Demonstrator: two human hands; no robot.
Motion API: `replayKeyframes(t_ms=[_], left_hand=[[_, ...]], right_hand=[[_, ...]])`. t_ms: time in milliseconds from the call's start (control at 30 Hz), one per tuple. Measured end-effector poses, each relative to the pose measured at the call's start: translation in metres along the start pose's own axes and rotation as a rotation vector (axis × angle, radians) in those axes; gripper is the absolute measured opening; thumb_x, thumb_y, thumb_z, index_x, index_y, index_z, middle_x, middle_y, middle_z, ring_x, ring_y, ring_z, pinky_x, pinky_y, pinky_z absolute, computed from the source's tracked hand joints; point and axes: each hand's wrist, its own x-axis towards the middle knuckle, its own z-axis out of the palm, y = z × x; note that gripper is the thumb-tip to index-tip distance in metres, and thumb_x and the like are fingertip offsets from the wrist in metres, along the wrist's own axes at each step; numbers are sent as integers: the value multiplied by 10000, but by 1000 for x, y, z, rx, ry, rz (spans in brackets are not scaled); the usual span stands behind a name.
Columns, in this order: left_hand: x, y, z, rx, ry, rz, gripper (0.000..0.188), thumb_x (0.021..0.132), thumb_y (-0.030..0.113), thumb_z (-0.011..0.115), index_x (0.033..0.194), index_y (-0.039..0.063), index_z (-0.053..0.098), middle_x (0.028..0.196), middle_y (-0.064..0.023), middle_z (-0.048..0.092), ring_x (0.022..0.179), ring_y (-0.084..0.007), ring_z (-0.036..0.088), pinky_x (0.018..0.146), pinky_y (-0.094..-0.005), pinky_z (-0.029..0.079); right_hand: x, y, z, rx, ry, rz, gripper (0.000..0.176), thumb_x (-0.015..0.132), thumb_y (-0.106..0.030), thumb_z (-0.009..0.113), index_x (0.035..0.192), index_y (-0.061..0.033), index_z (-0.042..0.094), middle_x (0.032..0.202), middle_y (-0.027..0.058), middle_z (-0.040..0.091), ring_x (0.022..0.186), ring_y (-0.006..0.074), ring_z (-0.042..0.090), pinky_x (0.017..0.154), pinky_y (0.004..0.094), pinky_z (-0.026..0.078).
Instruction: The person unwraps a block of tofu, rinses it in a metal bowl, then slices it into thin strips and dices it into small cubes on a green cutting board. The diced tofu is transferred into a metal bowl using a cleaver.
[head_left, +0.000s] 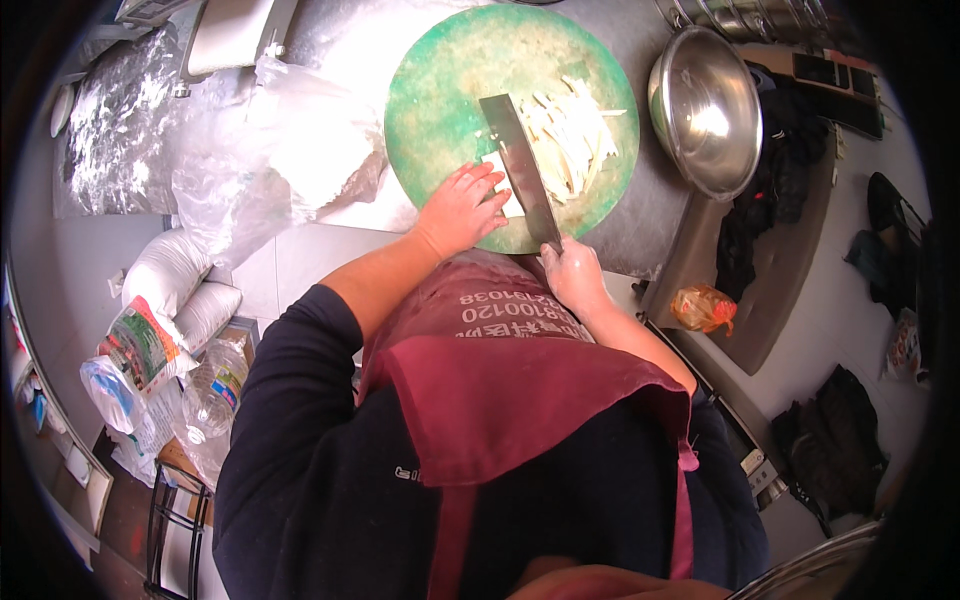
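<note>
My right hand, dusted with white powder, grips the handle of a wide-bladed cleaver. The blade slants across a round green cutting board with pale, worn patches. Just left of the blade, the fingertips of my left hand hold down a flat white piece of food; its exact kind I cannot tell. Thin pale cut strips lie in a loose heap right of the cleaver. A few small crumbs dot the board near the blade's middle. The left fingers partly cover the white piece.
A stainless steel bowl stands tilted right of the board. Clear plastic bags spread over the metal worktop at left. Below them are filled sacks and a plastic bottle. An orange plastic bag rests on a bench at right.
</note>
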Motion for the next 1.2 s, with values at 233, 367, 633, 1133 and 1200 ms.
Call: replayKeyframes(t_ms=[233,367,633,1133,1200], left_hand=[[-1,-3,-1,-43,31,-5,427,766,260,769,1118,51,647,1200,-108,598,1218,-303,535,1046,-427,434],[1,-3,1,-33,14,6,415,774,260,762,1110,46,646,1186,-106,603,1215,-295,537,1046,-423,435],[0,-3,1,-22,16,9,395,788,260,750,1101,41,648,1182,-105,604,1221,-296,531,1050,-423,432],[0,-1,2,0,43,-3,391,774,206,762,1098,19,648,1144,-111,613,1199,-297,549,1010,-393,463],[0,-3,4,8,24,-8,384,777,207,761,1094,18,651,1144,-115,613,1194,-299,552,1003,-391,469]], right_hand=[[-12,-1,-5,-27,2,-87,262,906,-113,593,1078,80,634,857,340,640,856,507,627,775,531,509],[-7,-3,0,-25,-15,-65,250,893,-102,591,1046,89,638,850,343,638,865,507,625,789,530,506],[6,-3,9,5,55,-64,219,904,-110,584,1020,68,639,829,325,642,848,505,625,772,533,506],[3,2,19,-80,13,-43,235,902,-139,592,1029,48,654,856,330,644,872,503,628,789,536,506],[2,4,19,-1,39,-49,231,905,-143,595,1019,49,654,864,329,645,878,502,627,788,533,505]])
